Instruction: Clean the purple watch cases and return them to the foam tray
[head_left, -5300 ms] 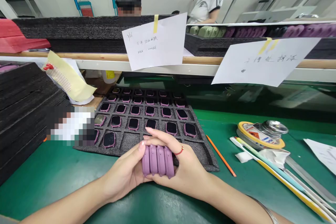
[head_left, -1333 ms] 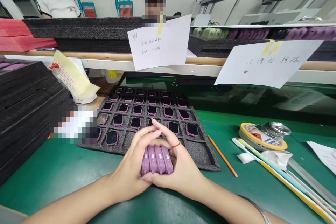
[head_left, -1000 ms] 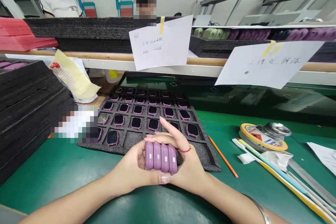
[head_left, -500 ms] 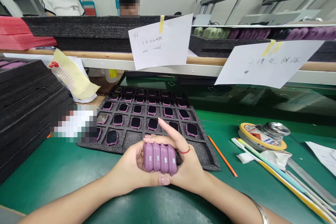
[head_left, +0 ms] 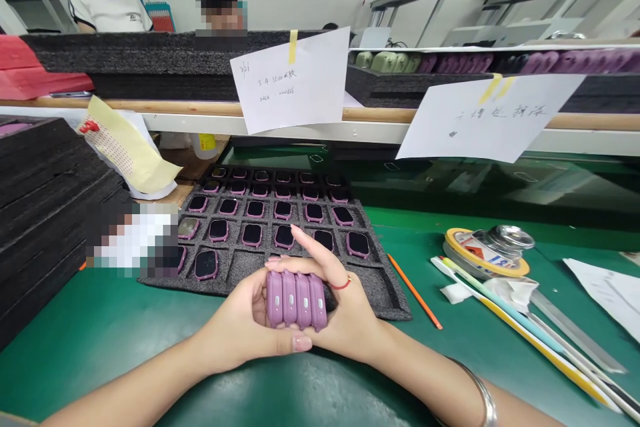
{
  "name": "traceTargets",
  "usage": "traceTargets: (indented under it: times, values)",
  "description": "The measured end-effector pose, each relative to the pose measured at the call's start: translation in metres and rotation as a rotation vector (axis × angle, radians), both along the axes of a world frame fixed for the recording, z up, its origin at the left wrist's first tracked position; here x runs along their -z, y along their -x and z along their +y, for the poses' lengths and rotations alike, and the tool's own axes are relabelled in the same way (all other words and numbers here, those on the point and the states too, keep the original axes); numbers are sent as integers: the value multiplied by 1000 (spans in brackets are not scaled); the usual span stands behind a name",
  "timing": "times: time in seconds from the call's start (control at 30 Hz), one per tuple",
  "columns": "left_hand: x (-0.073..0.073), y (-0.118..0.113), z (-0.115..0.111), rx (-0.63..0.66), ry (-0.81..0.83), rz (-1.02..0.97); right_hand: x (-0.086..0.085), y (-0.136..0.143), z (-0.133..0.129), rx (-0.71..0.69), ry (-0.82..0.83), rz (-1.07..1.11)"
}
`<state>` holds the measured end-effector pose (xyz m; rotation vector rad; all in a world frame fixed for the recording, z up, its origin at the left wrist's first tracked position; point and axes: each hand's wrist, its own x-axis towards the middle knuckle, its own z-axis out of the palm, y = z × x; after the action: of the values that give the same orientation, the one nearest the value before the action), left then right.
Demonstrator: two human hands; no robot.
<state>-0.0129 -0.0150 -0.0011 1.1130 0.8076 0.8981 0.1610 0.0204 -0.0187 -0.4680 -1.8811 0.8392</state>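
Note:
Several purple watch cases stand side by side in a row, held between my two hands at the near edge of a black foam tray. My left hand wraps the left end, its thumb along the bottom of the row. My right hand closes round the right end, its index finger stretched out over the tray. Part of something dark shows beside my right palm. Purple watches with black screens, such as one near the right edge, lie face up in the tray's compartments. Some front compartments hold no watch.
To the right lie an orange stick, a yellow tape roll, brushes and papers. Black foam trays are stacked at the left. Paper notes hang from the shelf ahead. Two people are beyond it.
The view has shifted slightly, so most things appear a little further left. My hands keep the same hold on the purple cases. The person behind the shelf has moved their head.

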Motion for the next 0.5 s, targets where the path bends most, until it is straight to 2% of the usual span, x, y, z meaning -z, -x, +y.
traceTargets:
  times: [0.3, 0.5]
  values:
    - [-3, -1, 0, -12, -10, 52, 1, -1, 2, -21, -49, 13]
    - [3, -8, -4, -114, -7, -7, 7, 5, 2, -8, -138, -13]
